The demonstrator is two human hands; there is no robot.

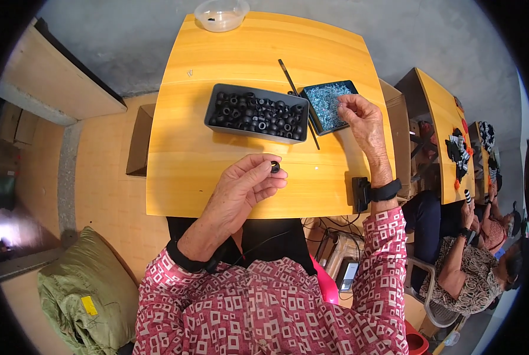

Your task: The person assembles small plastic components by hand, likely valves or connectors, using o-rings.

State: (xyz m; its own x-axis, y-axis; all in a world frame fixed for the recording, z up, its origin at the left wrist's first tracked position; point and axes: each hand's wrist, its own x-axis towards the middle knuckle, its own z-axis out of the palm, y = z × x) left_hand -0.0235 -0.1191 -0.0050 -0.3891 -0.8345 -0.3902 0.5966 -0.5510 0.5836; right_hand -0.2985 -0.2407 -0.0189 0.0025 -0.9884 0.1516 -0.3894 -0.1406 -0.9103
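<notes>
Black and ring-shaped, the small rubber grommet point(275, 167) sits pinched between the fingers of your left hand point(240, 189), above the desk point(181, 160) near its front edge. Your right hand point(359, 118) hovers at the small tray of pale blue bits point(330, 103) toward the right edge, fingers pressed together. Beside it, mid-desk, lies the grey tray of black grommets point(255, 112).
</notes>
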